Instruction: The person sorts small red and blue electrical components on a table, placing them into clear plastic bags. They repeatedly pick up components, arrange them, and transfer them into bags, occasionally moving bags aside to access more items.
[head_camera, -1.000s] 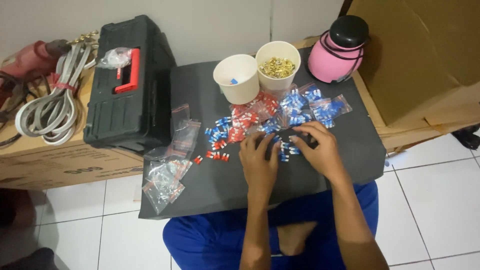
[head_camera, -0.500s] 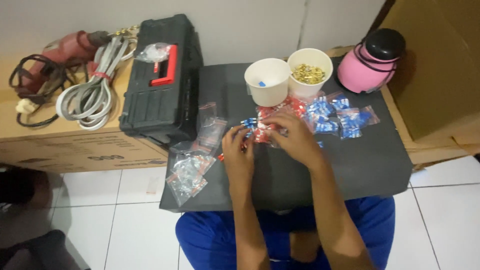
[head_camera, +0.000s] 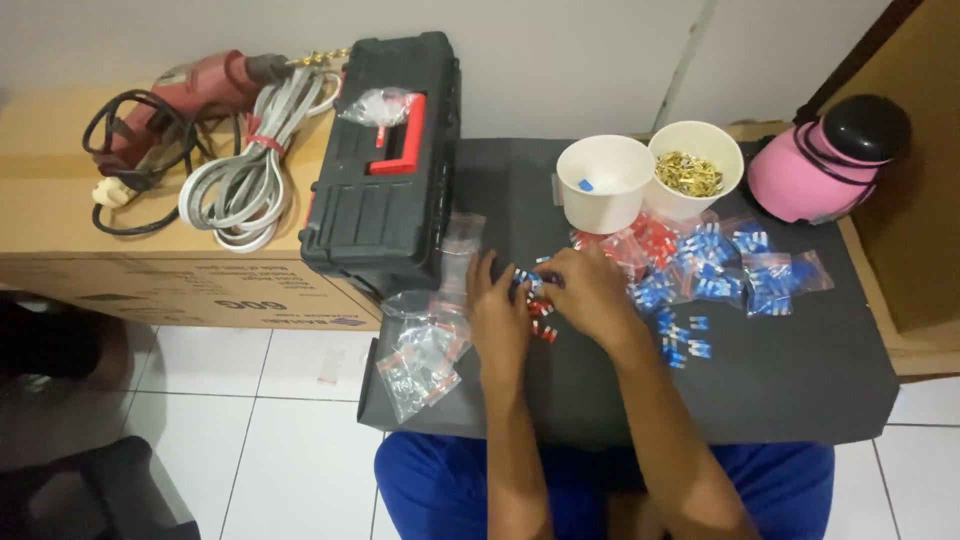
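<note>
My left hand (head_camera: 497, 312) and my right hand (head_camera: 588, 291) meet over a dark board (head_camera: 780, 380), fingertips pinched around small blue connectors (head_camera: 527, 281). Small red connectors (head_camera: 543, 327) lie just under my hands. Loose blue connectors (head_camera: 682, 345) lie to the right. Clear packets of blue parts (head_camera: 745, 265) and red parts (head_camera: 640, 240) lie beyond my right hand. Behind them stand a white cup (head_camera: 603, 182) with one blue piece inside and a second white cup (head_camera: 695, 170) holding brass-coloured terminals.
A black toolbox (head_camera: 385, 200) with a red handle sits left of the board, a clear bag on top. Emptied clear packets (head_camera: 420, 350) hang at the board's left edge. A red drill (head_camera: 195, 90) and grey cable coil (head_camera: 245, 185) rest on a cardboard box. A pink jug (head_camera: 815, 165) stands right.
The view has shifted, so everything sits further right in frame. Both hands have moved left, away from the blue packets toward the board's left part, and closed together on small connectors.
</note>
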